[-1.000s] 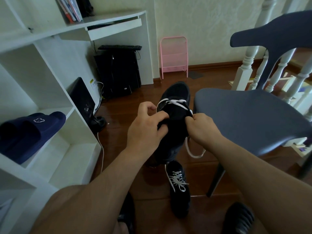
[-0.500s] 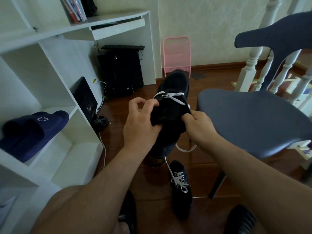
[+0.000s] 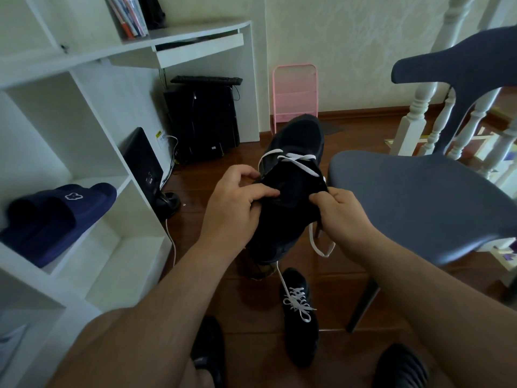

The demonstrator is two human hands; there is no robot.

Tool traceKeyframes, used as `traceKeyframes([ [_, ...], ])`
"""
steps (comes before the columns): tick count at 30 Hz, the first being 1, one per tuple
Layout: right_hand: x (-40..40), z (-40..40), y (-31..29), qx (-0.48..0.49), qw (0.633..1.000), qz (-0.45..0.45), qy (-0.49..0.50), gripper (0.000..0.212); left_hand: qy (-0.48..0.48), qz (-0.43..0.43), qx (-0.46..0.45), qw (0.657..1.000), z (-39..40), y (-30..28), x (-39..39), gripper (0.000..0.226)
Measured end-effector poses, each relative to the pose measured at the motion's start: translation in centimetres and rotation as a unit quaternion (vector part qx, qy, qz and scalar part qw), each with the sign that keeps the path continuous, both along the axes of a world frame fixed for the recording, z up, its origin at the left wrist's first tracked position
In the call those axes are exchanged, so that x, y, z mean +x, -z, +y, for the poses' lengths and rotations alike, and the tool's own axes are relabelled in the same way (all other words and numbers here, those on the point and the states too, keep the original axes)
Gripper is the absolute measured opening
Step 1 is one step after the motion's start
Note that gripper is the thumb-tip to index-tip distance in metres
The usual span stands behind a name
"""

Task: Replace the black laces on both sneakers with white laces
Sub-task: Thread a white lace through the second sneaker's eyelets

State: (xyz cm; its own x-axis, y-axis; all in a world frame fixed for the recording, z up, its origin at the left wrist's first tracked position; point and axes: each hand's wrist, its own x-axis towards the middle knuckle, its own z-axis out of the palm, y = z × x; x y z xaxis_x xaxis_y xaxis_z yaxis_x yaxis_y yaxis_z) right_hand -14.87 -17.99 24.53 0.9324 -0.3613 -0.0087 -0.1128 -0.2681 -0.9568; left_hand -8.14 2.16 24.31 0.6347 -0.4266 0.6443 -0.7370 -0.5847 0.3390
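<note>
No text can be read anywhere. On the navy slipper (image 3: 60,219), at about nine o'clock on the white shelf (image 3: 123,186), stands a small white outline emblem (image 3: 73,195), like a flower or a bear head, without letters. A yellow-and-white sticker (image 3: 161,134) on the wall beside the desk (image 3: 195,32) carries print, but it is too small to read.

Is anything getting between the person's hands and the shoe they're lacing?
Nothing visible does. The left hand and right hand both grip the held sneaker directly, with the white lace crossed over its front and a loose loop hanging below. The blue chair sits close on the right but apart.
</note>
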Motion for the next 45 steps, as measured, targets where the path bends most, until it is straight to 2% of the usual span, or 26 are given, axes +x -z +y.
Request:
traceKeyframes([
  [6,0.2,-0.7,0.4,-0.047,0.997,0.059,-0.034,0.023,0.012,-0.163,0.012,0.986,-0.9,0.1,-0.6,0.013],
  [9,0.1,-0.8,0.4,-0.058,0.994,0.072,-0.049,0.025,0.024,-0.209,-0.006,0.978,-1.2,-0.2,-1.1,0.008],
  [15,-0.3,-1.1,-0.2,-0.092,0.988,0.084,-0.087,0.045,0.026,-0.217,-0.016,0.976,-0.7,-0.6,-1.2,0.014],
  [19,-1.6,-2.5,-2.7,-0.092,0.978,0.123,-0.140,0.037,0.020,-0.200,-0.037,0.979,-0.2,-0.5,-0.8,0.021],
  [21,-2.3,-3.6,-4.3,-0.126,0.972,0.127,-0.154,0.035,0.025,-0.206,-0.032,0.978,-0.2,-0.6,-0.8,0.021],
  [24,-2.5,-4.9,-5.2,-0.190,0.974,0.073,-0.096,0.031,0.030,-0.206,-0.037,0.977,-0.3,-0.7,-1.0,0.023],
  [26,-2.4,-4.7,-5.0,-0.188,0.979,0.000,-0.074,0.027,0.005,-0.136,-0.055,0.989,-0.4,-0.8,-1.3,0.029],
  [28,-2.4,-3.7,-4.8,-0.185,0.977,-0.065,-0.081,0.027,-0.049,0.019,-0.087,0.995,-0.6,-1.1,-1.6,0.042],
  [29,-2.4,-3.1,-4.7,-0.190,0.974,-0.089,-0.086,0.028,-0.070,0.112,-0.102,0.986,-0.8,-1.3,-1.7,0.047],
  [31,-2.0,-1.9,-4.1,-0.211,0.967,-0.115,-0.087,0.026,-0.082,0.285,-0.148,0.943,-1.0,-1.5,-1.4,0.041],
  [34,-1.5,-0.9,-3.4,-0.242,0.963,-0.101,-0.066,0.019,-0.045,0.462,-0.261,0.846,-1.3,-1.9,-1.2,0.025],
  [36,-1.3,-0.8,-3.3,-0.223,0.970,-0.088,-0.042,0.017,-0.021,0.525,-0.314,0.791,-1.5,-2.3,-1.3,0.027],
  [40,-1.3,-1.3,-4.2,-0.165,0.982,-0.055,-0.077,0.031,0.016,0.580,-0.356,0.733,-1.1,-2.7,-1.2,0.038],
  [43,-1.4,-1.4,-4.2,-0.221,0.967,-0.014,-0.128,0.036,0.040,0.612,-0.374,0.695,-0.4,-3.0,-0.9,0.048],
  [45,-1.6,-1.2,-4.1,-0.228,0.964,-0.013,-0.132,0.031,0.045,0.632,-0.400,0.662,-0.2,-3.2,-0.7,0.049],
])
